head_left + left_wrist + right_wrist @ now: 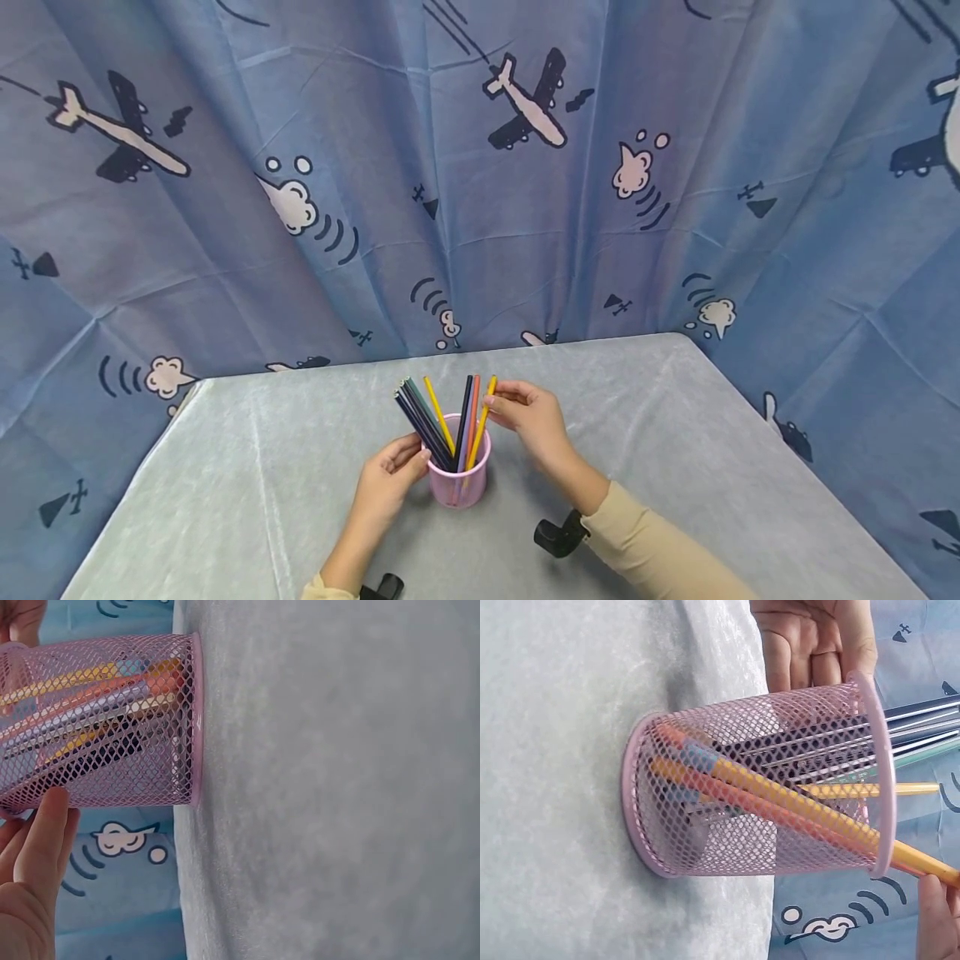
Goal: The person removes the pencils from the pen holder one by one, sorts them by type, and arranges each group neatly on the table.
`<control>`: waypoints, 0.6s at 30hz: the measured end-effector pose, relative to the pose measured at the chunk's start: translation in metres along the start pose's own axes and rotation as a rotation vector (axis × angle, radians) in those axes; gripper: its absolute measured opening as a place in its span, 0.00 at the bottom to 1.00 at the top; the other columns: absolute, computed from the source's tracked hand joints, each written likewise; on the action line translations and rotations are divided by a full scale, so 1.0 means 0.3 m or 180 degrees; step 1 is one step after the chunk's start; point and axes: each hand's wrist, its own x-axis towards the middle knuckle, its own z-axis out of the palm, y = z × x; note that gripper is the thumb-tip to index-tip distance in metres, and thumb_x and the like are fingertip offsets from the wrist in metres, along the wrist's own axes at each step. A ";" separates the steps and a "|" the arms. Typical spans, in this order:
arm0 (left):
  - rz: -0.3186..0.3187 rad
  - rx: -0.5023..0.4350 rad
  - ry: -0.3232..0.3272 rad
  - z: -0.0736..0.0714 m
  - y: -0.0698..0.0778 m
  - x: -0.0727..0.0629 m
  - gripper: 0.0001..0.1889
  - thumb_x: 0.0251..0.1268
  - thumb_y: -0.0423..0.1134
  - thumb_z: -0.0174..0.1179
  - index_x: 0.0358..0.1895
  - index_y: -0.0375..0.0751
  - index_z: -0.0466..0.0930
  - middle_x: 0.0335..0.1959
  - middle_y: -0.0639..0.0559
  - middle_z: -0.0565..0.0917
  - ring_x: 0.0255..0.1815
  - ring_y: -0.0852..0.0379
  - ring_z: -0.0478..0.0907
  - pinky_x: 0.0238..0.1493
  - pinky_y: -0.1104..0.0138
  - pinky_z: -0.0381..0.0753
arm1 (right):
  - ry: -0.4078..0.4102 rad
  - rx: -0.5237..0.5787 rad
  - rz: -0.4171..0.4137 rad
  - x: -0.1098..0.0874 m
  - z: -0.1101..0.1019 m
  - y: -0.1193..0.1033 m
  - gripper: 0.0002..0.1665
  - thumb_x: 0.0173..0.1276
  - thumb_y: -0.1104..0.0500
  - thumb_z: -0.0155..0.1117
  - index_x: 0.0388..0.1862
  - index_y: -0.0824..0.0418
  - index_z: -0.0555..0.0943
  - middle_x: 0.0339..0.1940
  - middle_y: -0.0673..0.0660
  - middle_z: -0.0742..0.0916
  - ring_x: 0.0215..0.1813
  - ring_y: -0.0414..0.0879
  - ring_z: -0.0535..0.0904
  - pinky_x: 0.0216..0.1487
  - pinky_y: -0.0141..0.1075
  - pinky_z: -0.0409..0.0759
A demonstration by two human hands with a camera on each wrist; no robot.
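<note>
A pink mesh pencil cup point(461, 493) stands upright on the table, with several pencils leaning in it. My left hand point(387, 482) holds the cup at its left side near the rim, thumb in front; in the left wrist view a finger lies against the mesh point(112, 787). Between thumb and fingers, my right hand point(534, 419) pinches the upper part of a yellow pencil point(481, 423), whose lower end is inside the cup. Dark pencils point(420, 427) lean left beside another yellow pencil point(437, 412). A black pencil point(464, 421) and an orange pencil point(476, 400) stand near the held one.
A pale grey cloth covers the table point(660, 467). Behind it hangs a blue curtain point(420, 108) printed with airplanes and clouds, which also runs along both sides. Black wrist mounts point(561, 533) sit at both wrists.
</note>
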 end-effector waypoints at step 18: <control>0.0000 -0.0049 -0.0013 -0.002 -0.009 0.003 0.23 0.69 0.30 0.59 0.62 0.17 0.70 0.59 0.24 0.78 0.47 0.72 0.82 0.50 0.74 0.85 | -0.0052 -0.0199 -0.0053 -0.001 -0.021 -0.080 0.18 0.65 0.64 0.70 0.52 0.70 0.83 0.44 0.61 0.88 0.42 0.43 0.87 0.49 0.37 0.87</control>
